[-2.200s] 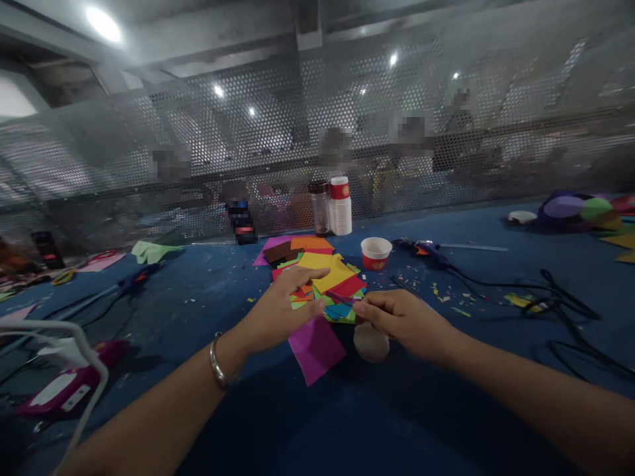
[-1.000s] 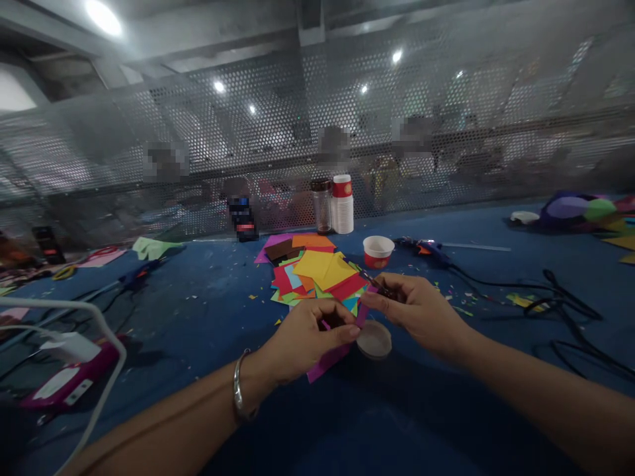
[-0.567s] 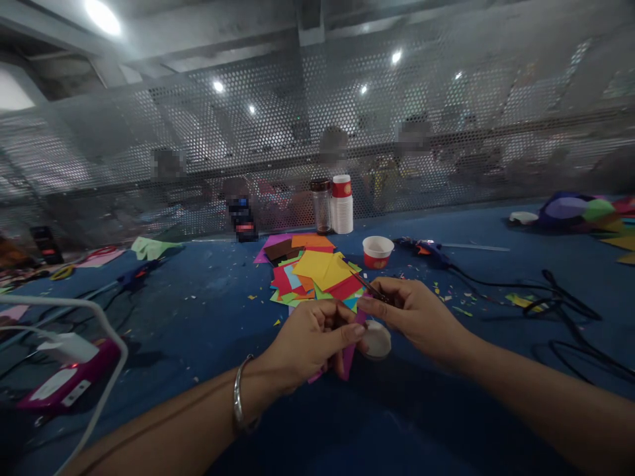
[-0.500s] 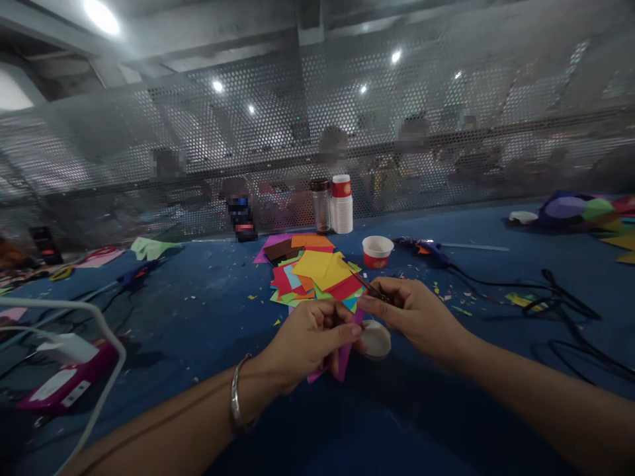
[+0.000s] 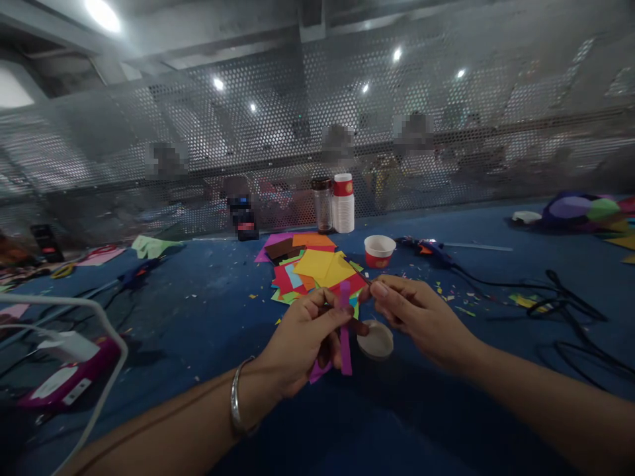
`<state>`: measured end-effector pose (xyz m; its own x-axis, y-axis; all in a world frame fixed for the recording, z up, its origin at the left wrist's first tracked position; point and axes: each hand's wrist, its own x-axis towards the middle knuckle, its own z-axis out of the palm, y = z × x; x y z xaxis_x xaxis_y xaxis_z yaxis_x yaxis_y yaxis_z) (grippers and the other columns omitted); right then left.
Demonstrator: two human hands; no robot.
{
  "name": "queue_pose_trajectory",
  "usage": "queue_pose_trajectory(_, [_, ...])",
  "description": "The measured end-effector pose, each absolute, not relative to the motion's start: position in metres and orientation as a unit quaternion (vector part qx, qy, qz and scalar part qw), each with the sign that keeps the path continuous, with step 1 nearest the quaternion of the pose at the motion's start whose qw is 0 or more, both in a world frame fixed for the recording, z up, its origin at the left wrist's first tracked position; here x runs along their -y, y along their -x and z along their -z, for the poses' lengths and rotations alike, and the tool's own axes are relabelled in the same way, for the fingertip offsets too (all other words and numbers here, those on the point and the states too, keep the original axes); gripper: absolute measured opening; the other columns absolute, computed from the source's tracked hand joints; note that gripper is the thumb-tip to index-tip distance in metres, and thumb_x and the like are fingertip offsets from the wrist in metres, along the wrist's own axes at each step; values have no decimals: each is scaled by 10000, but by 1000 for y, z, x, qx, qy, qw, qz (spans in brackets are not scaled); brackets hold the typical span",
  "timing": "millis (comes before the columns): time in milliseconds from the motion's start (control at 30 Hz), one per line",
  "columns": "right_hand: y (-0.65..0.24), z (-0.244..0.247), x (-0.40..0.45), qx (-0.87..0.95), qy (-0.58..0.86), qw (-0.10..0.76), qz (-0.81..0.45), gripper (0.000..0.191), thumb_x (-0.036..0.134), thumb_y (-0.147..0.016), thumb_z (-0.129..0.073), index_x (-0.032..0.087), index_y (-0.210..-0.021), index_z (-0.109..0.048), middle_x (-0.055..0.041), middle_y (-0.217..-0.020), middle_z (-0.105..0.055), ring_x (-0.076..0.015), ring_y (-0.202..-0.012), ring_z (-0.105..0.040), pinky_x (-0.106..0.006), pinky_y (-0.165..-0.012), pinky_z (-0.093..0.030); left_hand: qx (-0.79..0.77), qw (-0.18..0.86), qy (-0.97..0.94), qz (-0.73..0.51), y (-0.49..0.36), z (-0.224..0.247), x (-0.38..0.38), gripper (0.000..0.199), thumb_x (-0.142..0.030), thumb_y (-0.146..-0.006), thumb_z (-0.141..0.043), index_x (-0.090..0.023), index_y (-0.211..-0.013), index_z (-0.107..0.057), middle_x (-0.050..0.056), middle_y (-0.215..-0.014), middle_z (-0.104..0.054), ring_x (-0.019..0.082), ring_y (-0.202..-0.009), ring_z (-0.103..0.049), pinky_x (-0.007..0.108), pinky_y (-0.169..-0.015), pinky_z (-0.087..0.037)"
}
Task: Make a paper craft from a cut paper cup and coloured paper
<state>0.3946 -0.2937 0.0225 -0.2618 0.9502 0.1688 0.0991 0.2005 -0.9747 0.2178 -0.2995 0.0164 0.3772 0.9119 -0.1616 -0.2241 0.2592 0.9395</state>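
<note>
My left hand (image 5: 310, 334) is closed, pinching a narrow purple paper strip (image 5: 346, 360) that stands nearly upright between thumb and fingers. Another purple paper piece (image 5: 319, 372) shows below the same hand. My right hand (image 5: 414, 314) is closed around a slim, pointed dark tool (image 5: 366, 280); its tip points up and left, and its kind is mostly hidden by the fingers. Between and below the hands lies a round whitish lid or shallow dish (image 5: 376, 341). Just beyond them is a pile of coloured paper sheets (image 5: 317, 266).
A red-and-white paper bowl (image 5: 380, 251), a glass jar (image 5: 323, 208) and stacked paper cups (image 5: 343, 205) stand behind the pile. A glue gun (image 5: 426, 251) with black cord (image 5: 560, 307) lies right. At left are a power strip (image 5: 74, 380) and a white bar (image 5: 106, 396).
The purple strip has turned more upright in my left hand. My right hand has shifted slightly away from it, and the tool tip is less exposed.
</note>
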Motion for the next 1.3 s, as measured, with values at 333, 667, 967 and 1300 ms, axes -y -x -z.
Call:
queue_pose_trajectory(333, [-393, -17, 295, 667, 417, 388, -480, 549, 728, -825, -507, 205, -658, -499, 80, -521, -303, -83, -464, -236, -242, -428, -176, -382, 695, -462, -398, -221, -12, 303, 460, -481, -643, -826, -201, -717, -468, -68, -521, -637, 49, -274, -495, 127, -270, -213])
queue_pose_trajectory(667, [-389, -22, 298, 656, 407, 398, -496, 504, 651, -805, -601, 212, -592, -474, 79, -521, -290, -82, -460, -215, -240, -416, -171, -392, 686, -489, -370, -223, -9, 305, 451, -519, -657, -794, -188, -716, -493, 26, -727, -751, 38, -280, -507, 145, -274, -199])
queue_pose_trajectory(967, [-393, -17, 292, 605, 421, 424, -526, 547, 705, -768, -610, 188, -618, -510, 92, -508, -289, -65, -456, -183, -242, -425, -154, -405, 644, -512, -400, -218, -13, 297, 309, -397, -673, -813, -159, -706, -618, 29, -651, -727, 45, -393, -492, 168, -394, -297])
queue_pose_trajectory(1300, [-398, -19, 289, 609, 449, 342, -558, 518, 679, -758, -633, 187, -635, -524, 99, -494, -287, -65, -452, -180, -255, -441, -121, -421, 519, -605, -433, -199, -20, 283, 80, -231, -748, -727, -159, -714, -720, 2, -618, -660, 115, -612, -563, 231, -631, -422])
